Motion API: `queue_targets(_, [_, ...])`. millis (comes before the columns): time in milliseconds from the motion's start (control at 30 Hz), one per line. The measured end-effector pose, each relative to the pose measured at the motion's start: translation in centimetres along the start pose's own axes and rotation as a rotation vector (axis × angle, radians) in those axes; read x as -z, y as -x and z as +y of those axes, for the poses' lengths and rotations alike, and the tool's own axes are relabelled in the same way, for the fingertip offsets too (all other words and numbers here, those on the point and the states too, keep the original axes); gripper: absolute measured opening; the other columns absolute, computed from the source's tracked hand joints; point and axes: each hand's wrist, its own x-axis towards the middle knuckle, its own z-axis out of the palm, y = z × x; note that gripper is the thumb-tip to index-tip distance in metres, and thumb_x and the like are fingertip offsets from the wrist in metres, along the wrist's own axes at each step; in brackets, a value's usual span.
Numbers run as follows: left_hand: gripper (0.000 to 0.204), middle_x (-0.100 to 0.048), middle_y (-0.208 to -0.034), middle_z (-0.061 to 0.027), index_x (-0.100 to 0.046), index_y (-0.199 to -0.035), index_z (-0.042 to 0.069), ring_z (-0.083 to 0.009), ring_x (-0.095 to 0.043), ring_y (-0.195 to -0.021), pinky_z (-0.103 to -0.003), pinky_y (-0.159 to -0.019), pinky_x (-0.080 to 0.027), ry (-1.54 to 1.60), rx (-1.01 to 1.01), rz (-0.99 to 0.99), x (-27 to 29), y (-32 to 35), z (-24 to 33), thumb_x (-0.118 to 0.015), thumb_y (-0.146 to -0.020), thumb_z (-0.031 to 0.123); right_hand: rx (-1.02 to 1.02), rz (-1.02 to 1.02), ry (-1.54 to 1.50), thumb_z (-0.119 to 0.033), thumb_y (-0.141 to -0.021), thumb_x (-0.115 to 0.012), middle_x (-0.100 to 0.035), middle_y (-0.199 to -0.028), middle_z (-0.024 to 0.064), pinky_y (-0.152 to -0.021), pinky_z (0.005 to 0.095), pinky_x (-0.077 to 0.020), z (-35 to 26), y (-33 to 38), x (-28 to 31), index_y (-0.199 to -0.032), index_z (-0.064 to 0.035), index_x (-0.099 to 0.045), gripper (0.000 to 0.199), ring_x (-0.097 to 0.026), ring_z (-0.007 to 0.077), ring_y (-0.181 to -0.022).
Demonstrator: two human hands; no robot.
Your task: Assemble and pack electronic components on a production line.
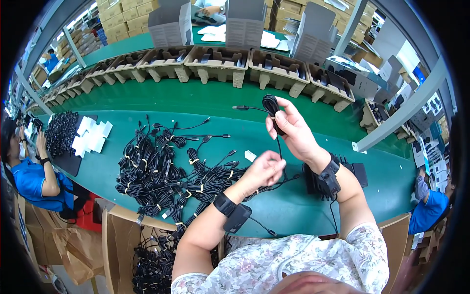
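Mid-coil here: the right hand point(293, 128) is clamped on a thin black cable point(270, 105) wound into loops around its fingers, up around 1 o'clock over the green belt table point(313, 201). The left hand point(264, 169) has its fingers pinched together on the cable's trailing end just below. Looks like wrapping's nearly done; next it needs steady tension to finish the last turns. Pile of tied black cable bundles point(161, 171) sits at 9 o'clock.

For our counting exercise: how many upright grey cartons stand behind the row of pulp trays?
3: one carton at left, one carton in the middle, one carton at right, all on the far side of the trays. More may be hidden beyond the post at right.
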Motion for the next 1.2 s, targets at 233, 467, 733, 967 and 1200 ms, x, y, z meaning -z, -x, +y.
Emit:
queue_targets(233, [0.016, -0.051, -0.068, 0.0014, -0.055, -0.099, 0.007, -0.0036, -0.045, -0.057, -0.017, -0.047, -0.033, -0.393, -0.309, 0.067, 0.0, -1.0, -1.9, -0.054, -0.089, 0.019, -0.098, -0.119, -0.09, -0.023, -0.092, -0.048, -0.05, -0.075, 0.0021, -0.056, 0.0223, -0.0383, 0.2, 0.3, 0.4, -0.123, -0.0091, -0.041, 0.034, -0.046, 0.0077, -0.065])
queue_targets(467, [0.01, -0.056, -0.073, -0.0016, -0.057, -0.095, 0.007, -0.0069, -0.052, -0.063, -0.019, -0.057, -0.042, -0.493, -0.349, 0.36, 1.3, -0.4, -1.9, -0.055, -0.087, 0.013, 0.351, -0.564, 1.315, -0.02, -0.086, -0.055, -0.054, -0.083, 0.0076, -0.06, 0.0319, -0.0454, -1.3, 1.8, 0.9, -0.113, -0.009, -0.049, 0.03, -0.056, 0.0213, -0.072])
queue_targets(733, [0.01, -0.059, -0.079, -0.0053, -0.054, -0.097, 0.002, -0.0101, -0.055, -0.071, -0.022, -0.067, -0.045, -0.183, -0.158, 0.278, 1.0, 0.0, -1.3, -0.053, -0.087, 0.005, 0.293, -0.502, 1.204, -0.021, -0.083, -0.056, -0.054, -0.088, 0.015, -0.067, 0.0382, -0.0465, 1.9, 4.4, 3.5, -0.113, -0.0063, -0.047, 0.035, -0.057, 0.031, -0.077])
queue_targets(967, [0.028, -0.055, -0.083, -0.0065, -0.039, -0.115, 0.0, -0.0094, -0.053, -0.071, -0.022, -0.066, -0.045, -0.361, -0.429, 0.487, 3.2, -0.1, -3.4, -0.047, -0.088, -0.001, 0.171, -0.124, 1.479, -0.009, -0.081, -0.058, -0.058, -0.1, 0.0203, -0.076, 0.0381, -0.0464, -1.5, 1.7, 5.3, -0.122, -0.0022, -0.043, 0.045, -0.057, 0.0342, -0.087])
queue_targets(1200, [0.031, -0.054, -0.083, -0.0068, -0.035, -0.118, 0.001, -0.0101, -0.052, -0.071, -0.022, -0.068, -0.045, -0.414, -0.371, 0.453, 3.6, -0.5, -3.6, -0.044, -0.088, -0.002, 0.508, 0.498, 1.584, -0.011, -0.084, -0.055, -0.059, -0.099, 0.0219, -0.08, 0.0387, -0.0459, -5.1, -6.2, 20.5, -0.109, 0.0016, -0.055, 0.028, -0.057, 0.0349, -0.094])
